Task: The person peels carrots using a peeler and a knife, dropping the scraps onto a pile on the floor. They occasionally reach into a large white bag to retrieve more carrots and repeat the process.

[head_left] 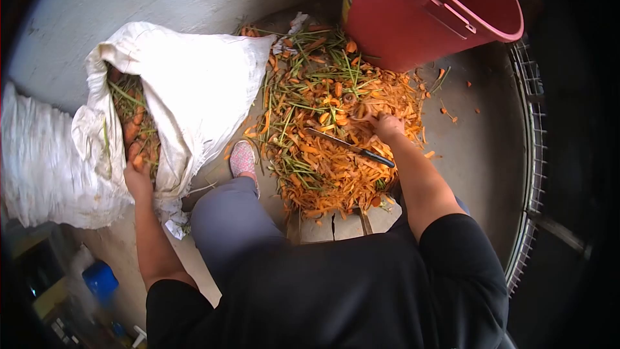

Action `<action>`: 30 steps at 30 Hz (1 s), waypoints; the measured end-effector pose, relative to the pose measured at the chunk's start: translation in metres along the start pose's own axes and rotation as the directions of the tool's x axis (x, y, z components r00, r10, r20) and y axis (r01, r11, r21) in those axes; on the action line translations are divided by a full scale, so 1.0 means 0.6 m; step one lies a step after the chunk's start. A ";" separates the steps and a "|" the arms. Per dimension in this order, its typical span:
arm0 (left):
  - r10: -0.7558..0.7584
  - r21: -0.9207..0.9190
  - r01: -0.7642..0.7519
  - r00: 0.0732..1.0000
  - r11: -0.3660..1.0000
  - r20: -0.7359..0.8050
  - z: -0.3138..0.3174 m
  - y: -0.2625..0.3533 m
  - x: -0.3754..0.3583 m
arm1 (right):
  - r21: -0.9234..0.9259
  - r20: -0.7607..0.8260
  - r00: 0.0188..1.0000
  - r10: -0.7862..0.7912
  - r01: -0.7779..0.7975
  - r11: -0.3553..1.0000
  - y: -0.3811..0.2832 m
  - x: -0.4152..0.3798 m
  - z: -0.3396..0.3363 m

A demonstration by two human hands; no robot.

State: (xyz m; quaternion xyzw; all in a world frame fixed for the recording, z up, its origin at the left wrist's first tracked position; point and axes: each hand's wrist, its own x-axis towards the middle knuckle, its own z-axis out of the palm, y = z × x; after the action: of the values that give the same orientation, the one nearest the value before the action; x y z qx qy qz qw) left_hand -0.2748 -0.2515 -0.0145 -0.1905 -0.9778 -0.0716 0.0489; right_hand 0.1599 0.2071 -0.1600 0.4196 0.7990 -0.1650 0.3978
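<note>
At the mouth of a white sack (210,81), my left hand (137,171) has its fingers curled around a carrot at the lower end of the opening. More carrots (131,130) with green stems show inside the sack. My right hand (389,126) rests on a heap of orange peelings and green stalks (310,161); its fingertips are partly lost among the peelings, so whether they hold anything is unclear. A knife (352,147) with a black handle lies on the heap, just below and left of my right hand.
A large red bin (413,19) stands behind the heap at the upper right. Another white sack (51,161) is at the far left. A wire rack edge (531,148) runs down the right side. A blue object (100,279) sits at the lower left.
</note>
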 end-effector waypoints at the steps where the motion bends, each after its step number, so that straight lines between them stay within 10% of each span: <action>1: 0.036 -0.037 -0.041 0.992 0.999 -0.120 -0.005 0.006 0.004 | -0.009 -0.038 0.999 -0.030 0.030 1.000 0.009 0.003 0.019; 4: -0.039 -0.827 0.163 0.985 0.538 0.169 -0.064 0.125 -0.003 | -0.029 -0.108 0.991 -0.084 0.082 0.996 -0.003 -0.023 0.015; 8: 0.219 -0.938 0.341 0.921 -0.058 0.321 -0.120 0.282 -0.019 | -0.023 -0.114 0.992 -0.050 0.048 0.999 -0.026 -0.115 -0.067; 12: 0.498 -0.786 0.546 0.787 -0.288 0.364 -0.135 0.403 -0.052 | 0.119 -0.236 0.964 -0.119 0.151 0.981 -0.035 -0.219 -0.115; 16: 0.680 -0.502 0.828 0.520 -0.251 0.517 -0.091 0.497 -0.096 | 0.546 -0.371 0.922 -0.111 0.313 0.777 -0.048 -0.370 -0.178; 21: 0.653 -0.400 0.907 0.381 -0.128 0.655 -0.042 0.550 -0.157 | 0.646 -0.658 0.751 0.060 0.521 0.557 -0.013 -0.329 -0.163; 26: 0.599 -0.265 0.962 0.252 -0.068 0.760 -0.009 0.589 -0.176 | 0.738 -0.547 0.834 0.069 0.520 -0.430 -0.008 -0.283 -0.189; 30: 0.619 -0.142 0.989 0.134 -0.037 0.774 0.022 0.602 -0.197 | 0.701 -0.473 0.878 -0.065 0.331 -0.632 -0.033 -0.277 -0.190</action>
State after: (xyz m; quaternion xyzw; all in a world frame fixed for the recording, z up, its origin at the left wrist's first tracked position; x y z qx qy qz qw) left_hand -0.0293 0.0388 0.0021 0.1199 -0.3712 -0.5772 -0.7174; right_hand 0.1427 0.1739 0.0389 0.3493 0.3221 -0.8281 -0.2976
